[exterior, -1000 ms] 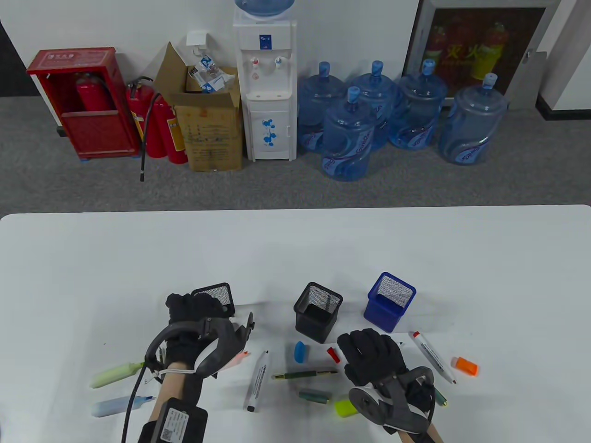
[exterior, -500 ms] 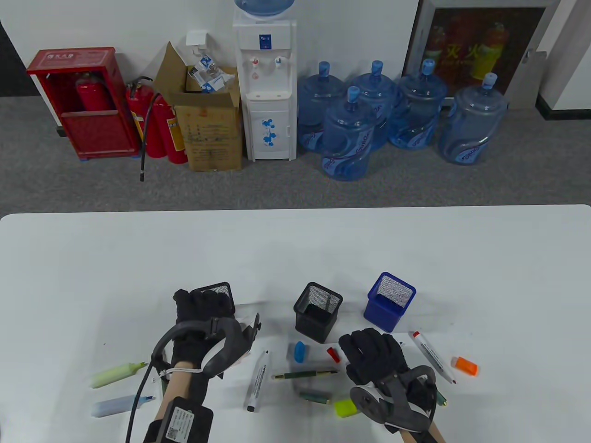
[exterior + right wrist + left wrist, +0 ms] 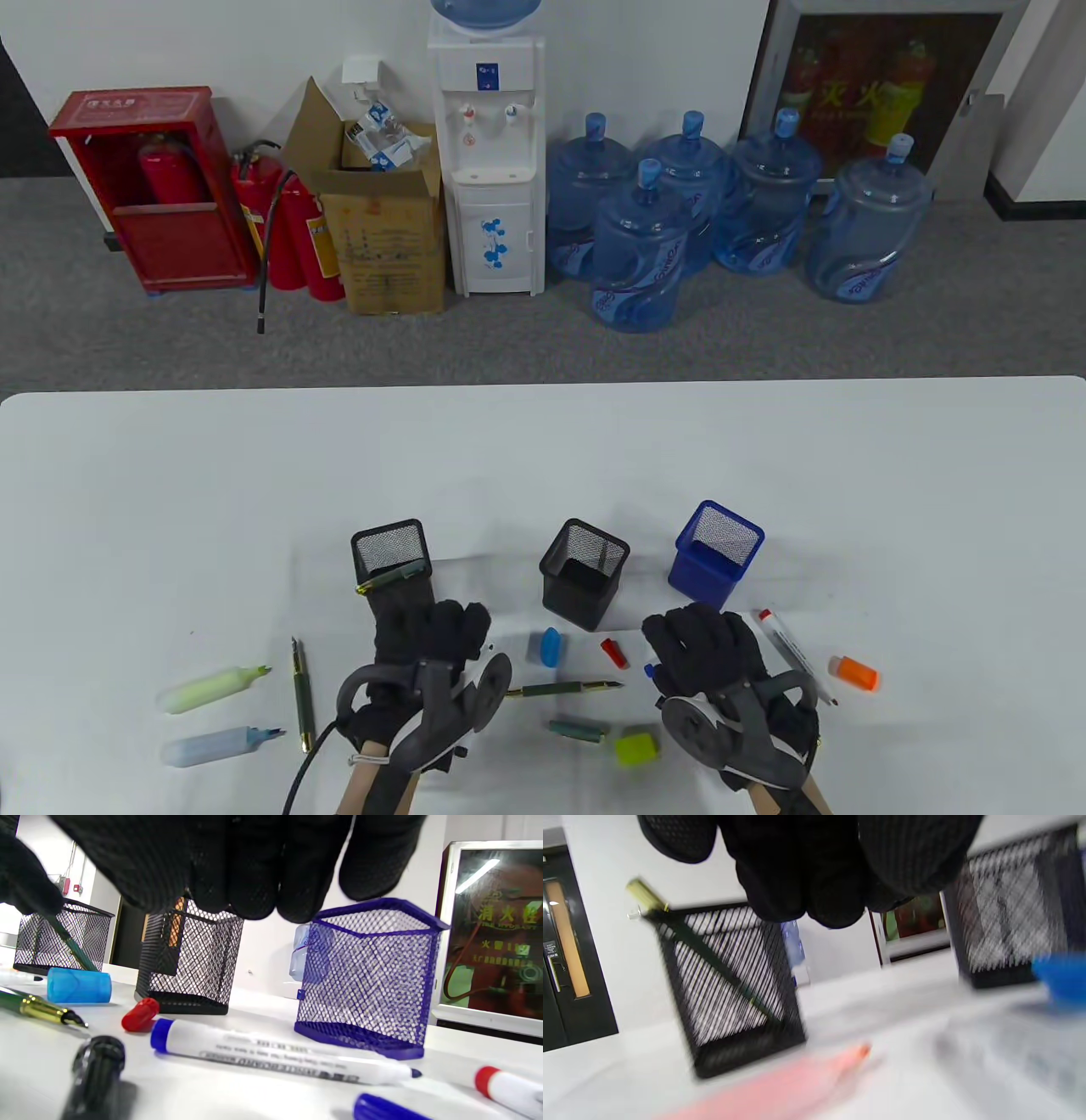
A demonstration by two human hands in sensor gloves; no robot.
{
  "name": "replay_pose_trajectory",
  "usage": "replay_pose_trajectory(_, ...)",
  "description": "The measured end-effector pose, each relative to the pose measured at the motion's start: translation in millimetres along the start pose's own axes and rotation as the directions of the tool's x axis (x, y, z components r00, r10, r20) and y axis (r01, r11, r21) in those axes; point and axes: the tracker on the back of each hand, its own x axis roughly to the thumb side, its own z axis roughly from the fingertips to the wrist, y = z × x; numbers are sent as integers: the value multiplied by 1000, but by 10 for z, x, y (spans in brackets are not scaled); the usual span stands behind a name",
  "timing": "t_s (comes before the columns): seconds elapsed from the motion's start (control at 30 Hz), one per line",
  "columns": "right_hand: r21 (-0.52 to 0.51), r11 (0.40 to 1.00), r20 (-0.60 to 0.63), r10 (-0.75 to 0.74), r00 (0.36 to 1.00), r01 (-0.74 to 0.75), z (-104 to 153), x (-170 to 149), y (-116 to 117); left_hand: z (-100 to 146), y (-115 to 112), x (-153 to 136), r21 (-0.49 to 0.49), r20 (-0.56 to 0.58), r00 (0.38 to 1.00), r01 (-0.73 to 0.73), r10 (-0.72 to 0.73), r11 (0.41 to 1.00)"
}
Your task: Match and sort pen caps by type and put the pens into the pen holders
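A green pen (image 3: 392, 577) leans inside the left black mesh holder (image 3: 389, 543), its gold end over the rim; the left wrist view shows this green pen (image 3: 712, 959) too. My left hand (image 3: 441, 626) hovers in front of that holder with loosely curled fingers, and nothing shows in it. A pink highlighter (image 3: 780, 1090) lies blurred beneath it. My right hand (image 3: 697, 638) rests palm down over a white marker with a blue end (image 3: 275, 1054) and a black cap (image 3: 97, 1065). An uncapped green fountain pen (image 3: 564, 688) lies between the hands.
The middle black holder (image 3: 584, 570) and blue holder (image 3: 717, 552) stand behind the hands. Loose caps: blue (image 3: 551, 647), red (image 3: 612, 652), dark green (image 3: 577, 728), yellow-green (image 3: 636, 747), orange (image 3: 853, 672). Green (image 3: 212, 688) and blue (image 3: 216, 744) highlighters and another green pen (image 3: 299, 696) lie left; a red-ended marker (image 3: 793, 649) right.
My left hand let go of the green pen in the left holder and drew back toward the front and right, uncovering a green pen on the left. The right hand shifted slightly right.
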Motion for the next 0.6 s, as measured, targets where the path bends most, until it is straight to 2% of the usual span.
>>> replay_pose_trajectory(0.07,0,1000,0,4,1000,-4,-1,-1,-3,20,-54,-56,9,-5,1000,-7,7,1000)
replay_pose_trajectory(0.17,3,1000,-2,2,1000,-2,-3,-2,0,15,-97,-170,-36,-38,999,-38,37,999)
replay_pose_trajectory(0.3,22,1000,-2,9,1000,-9,2,-2,19,-17,-221,-274,-177,-78,997,2,-16,984)
replay_pose_trajectory(0.43,28,1000,-3,14,1000,-14,1,-3,17,-41,-354,-298,-275,-96,992,51,-81,960)
replay_pose_trajectory(0.6,38,999,-4,23,1000,-23,1,-6,16,-68,-443,-317,-318,-123,985,76,-120,945)
